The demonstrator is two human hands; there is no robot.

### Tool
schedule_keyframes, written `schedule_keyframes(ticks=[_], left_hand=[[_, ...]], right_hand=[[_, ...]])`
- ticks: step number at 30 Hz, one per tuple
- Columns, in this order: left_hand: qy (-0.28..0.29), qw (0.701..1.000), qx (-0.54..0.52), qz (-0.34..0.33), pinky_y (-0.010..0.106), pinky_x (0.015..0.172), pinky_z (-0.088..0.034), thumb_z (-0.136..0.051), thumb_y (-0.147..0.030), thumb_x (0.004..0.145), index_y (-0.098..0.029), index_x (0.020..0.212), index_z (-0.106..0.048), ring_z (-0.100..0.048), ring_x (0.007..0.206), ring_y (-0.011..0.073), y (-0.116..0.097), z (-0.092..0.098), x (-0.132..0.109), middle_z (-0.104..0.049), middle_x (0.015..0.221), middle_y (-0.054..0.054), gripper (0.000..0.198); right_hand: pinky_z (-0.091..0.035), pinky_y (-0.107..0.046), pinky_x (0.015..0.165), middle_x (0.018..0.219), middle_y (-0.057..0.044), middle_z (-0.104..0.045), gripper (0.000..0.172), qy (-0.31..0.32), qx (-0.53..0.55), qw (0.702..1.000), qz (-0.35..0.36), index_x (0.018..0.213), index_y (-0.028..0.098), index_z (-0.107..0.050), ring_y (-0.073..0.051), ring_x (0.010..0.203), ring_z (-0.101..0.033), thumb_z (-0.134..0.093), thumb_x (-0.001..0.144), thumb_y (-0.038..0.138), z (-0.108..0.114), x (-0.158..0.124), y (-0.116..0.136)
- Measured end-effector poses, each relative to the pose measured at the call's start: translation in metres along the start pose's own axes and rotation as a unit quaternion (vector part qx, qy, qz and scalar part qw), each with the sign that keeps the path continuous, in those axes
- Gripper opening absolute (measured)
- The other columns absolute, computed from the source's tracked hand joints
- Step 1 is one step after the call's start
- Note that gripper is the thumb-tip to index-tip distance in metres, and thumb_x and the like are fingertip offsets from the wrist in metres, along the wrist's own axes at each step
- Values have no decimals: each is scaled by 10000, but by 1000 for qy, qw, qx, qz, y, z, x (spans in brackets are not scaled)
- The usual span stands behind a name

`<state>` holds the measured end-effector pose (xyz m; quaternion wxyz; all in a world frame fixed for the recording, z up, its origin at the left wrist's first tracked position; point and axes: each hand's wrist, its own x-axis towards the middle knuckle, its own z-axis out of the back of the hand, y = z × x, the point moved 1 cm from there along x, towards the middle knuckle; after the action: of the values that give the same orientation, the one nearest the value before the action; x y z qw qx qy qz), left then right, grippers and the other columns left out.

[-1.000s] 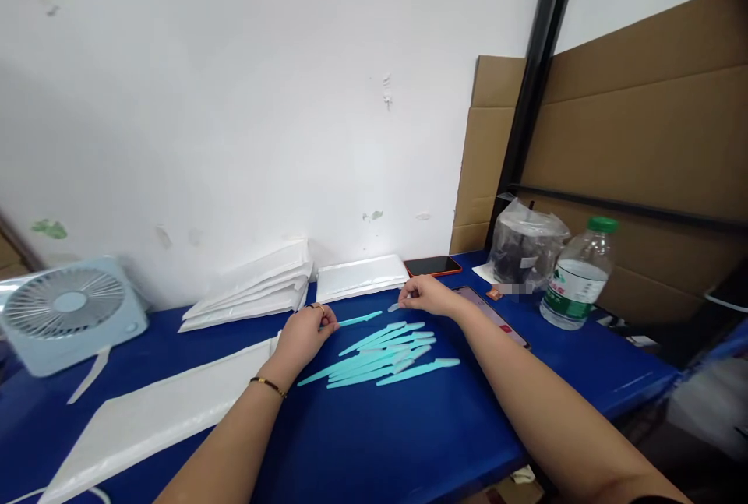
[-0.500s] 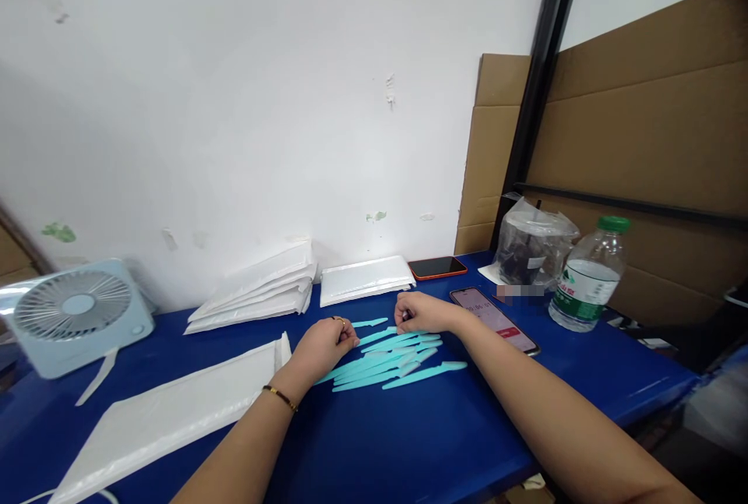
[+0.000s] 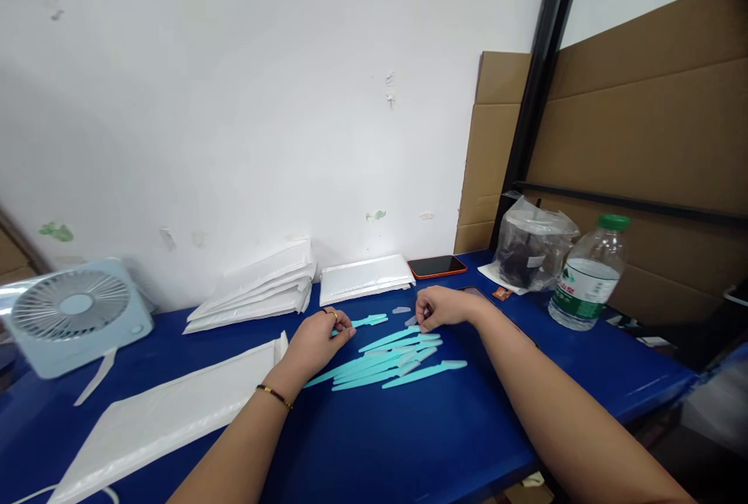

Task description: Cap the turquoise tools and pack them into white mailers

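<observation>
Fingertips drawn together, your left hand [image 3: 319, 340] pinches a slim turquoise plastic razor [image 3: 369, 321] above the loose pile of razors [image 3: 377, 366], narrow tapering handles fanned across the glossy blue worktop [image 3: 351, 449]. Your right hand [image 3: 438, 309] is bent inward, thumb and fingers gathered at the pile's far edge beside a clear, slender cap [image 3: 411, 321]; you cannot tell from this angle whether they grip it. Another translucent cap [image 3: 401, 309] lies flat just beyond. To your left stretches a long white padded envelope [image 3: 175, 403], its skin smooth and faintly shiny, while a stack of similar envelopes [image 3: 251, 290] leans in layers near the scuffed white wall [image 3: 262, 99], beside a pale blue fan [image 3: 82, 317] with a round ribbed grille. At right, your clear plastic bottle [image 3: 587, 274] wears a green screw cap and a white-and-green label, its red characters too small to read. Beside it, a crinkled clear bag [image 3: 534, 243] wraps a dark-filled cup, and an orange-edged phone [image 3: 437, 266] rests with its screen black.
</observation>
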<state>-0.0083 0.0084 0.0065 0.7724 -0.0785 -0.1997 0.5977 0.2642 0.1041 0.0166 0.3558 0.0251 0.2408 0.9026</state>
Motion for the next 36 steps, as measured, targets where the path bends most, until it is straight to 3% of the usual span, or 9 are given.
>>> schedule_keyframes(ticks=[4, 9, 14, 16, 19, 23, 29, 36], left_hand=[[22, 999, -11, -23, 248, 613, -359, -472, -429, 814, -247, 888, -630, -548, 756, 155, -10, -3, -3, -612, 827, 1, 252], [43, 998, 26, -33, 256, 648, -364, -468, -277, 809, -214, 766, -627, -550, 734, 152, -5, -4, 0, -623, 787, 12, 176], [1, 998, 63, 16, 272, 706, -378, -464, -254, 809, -220, 801, -624, -567, 803, 169, 12, 6, 3, -636, 850, 19, 164], [-9, 998, 52, 37, 265, 688, -382, -492, -276, 794, -227, 841, -623, -567, 806, 167, 14, 8, 2, -632, 872, 15, 147], [-4, 999, 25, 33, 255, 642, -377, -509, -322, 783, -227, 832, -627, -561, 771, 160, 7, 9, -1, -622, 861, 10, 159], [36, 999, -9, -6, 249, 599, -357, -484, -396, 797, -232, 803, -638, -545, 713, 146, -9, 4, -5, -619, 829, 4, 226], [75, 997, -7, -19, 232, 605, -345, -516, -332, 785, -217, 767, -638, -553, 723, 141, -15, -4, -5, -630, 770, 3, 168], [28, 997, 71, -9, 255, 658, -351, -458, -242, 818, -208, 747, -607, -569, 741, 158, -3, 1, 2, -639, 800, 20, 169]], right_hand=[[-372, -202, 561, 798, -31, -619, 156, -24, 11, 999, 44, 736, 162, -692, -134, 694, -542, -658, 666, 298, -10, 7, 16], [-380, -210, 599, 835, -34, -585, 146, -95, 6, 990, 100, 733, 164, -668, -128, 712, -523, -649, 702, 305, -17, 16, 23], [-378, -217, 600, 824, -38, -597, 136, -150, 19, 988, 32, 749, 159, -665, -136, 709, -531, -640, 699, 283, -6, 9, 9], [-373, -217, 582, 802, -34, -613, 179, -122, 26, 992, 12, 753, 165, -684, -140, 698, -534, -661, 673, 324, 0, 3, 6], [-355, -210, 528, 712, -19, -621, 218, -25, 17, 1000, 2, 717, 163, -703, -133, 633, -528, -710, 597, 345, 4, -5, 8], [-345, -202, 496, 638, -2, -617, 126, 38, 22, 999, -2, 692, 151, -699, -115, 568, -522, -663, 608, 239, -3, -5, 19], [-368, -198, 559, 795, -29, -600, 168, -31, 14, 996, 86, 734, 146, -683, -116, 664, -522, -666, 665, 298, -14, 5, 30], [-389, -208, 601, 847, -39, -595, 115, -124, 23, 989, 83, 753, 161, -652, -134, 734, -539, -632, 723, 270, -11, 7, 27]])
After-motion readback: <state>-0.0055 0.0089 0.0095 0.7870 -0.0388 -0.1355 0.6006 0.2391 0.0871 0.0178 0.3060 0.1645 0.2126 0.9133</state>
